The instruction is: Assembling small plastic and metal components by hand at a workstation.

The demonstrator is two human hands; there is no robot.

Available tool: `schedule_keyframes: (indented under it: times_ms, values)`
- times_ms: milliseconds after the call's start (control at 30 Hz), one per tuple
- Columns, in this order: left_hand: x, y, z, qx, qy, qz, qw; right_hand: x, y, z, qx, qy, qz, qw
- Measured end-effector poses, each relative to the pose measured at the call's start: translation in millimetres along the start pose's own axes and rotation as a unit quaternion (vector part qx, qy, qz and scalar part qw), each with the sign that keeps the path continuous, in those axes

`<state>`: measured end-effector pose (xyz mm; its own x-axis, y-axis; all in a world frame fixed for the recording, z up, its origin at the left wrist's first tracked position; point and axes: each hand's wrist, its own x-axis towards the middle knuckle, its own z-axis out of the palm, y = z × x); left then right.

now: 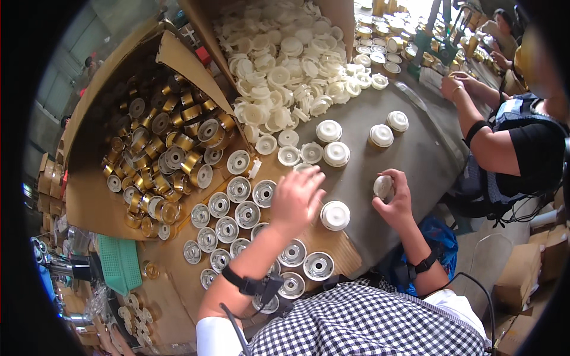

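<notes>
My right hand [396, 204] pinches a round white cap [383, 187] between thumb and fingers, its face tilted up. Over on the left, my left hand [297, 199] reaches forward with fingers apart, just short of a white plastic insert [304, 168] partly hidden behind the fingertips. Whether they touch cannot be made out. A white-topped cap [335, 215] stands between my hands. Beyond it are more white-topped caps [336, 154] on the grey tabletop. Rows of silver ring-faced caps [227, 229] lie beside and under my left forearm.
A carton [89, 204] of gold and silver caps [175, 157] leans at left. White plastic inserts [285, 65] spill from another box at the back. A green basket [119, 264] stands at lower left. A co-worker [504, 136] works close on the right.
</notes>
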<state>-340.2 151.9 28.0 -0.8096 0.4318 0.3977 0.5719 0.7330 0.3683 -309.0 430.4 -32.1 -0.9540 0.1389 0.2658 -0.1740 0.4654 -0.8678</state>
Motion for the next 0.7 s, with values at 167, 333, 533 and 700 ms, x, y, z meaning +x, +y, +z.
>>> schedule_keyframes:
  times_ms: [167,333,533,700]
  values:
    - [15.9,-36.6,38.3,0.204,-0.104,0.022,0.973,-12.7,9.8,9.7,0.085,0.048,-0.035,0.995]
    - [7.0,-42.7,35.9,0.19,-0.107,0.021,0.976,-39.1,2.0,5.9,-0.093,0.005,-0.073,0.993]
    - [-19.2,-16.2,8.1,-0.264,-0.073,-0.188,0.943,-50.2,-16.3,-4.7,-0.157,-0.059,-0.134,0.977]
    - [-31.2,-29.9,7.4,-0.081,-0.058,-0.094,0.991,-38.3,-20.1,11.2,-0.146,-0.051,-0.13,0.979]
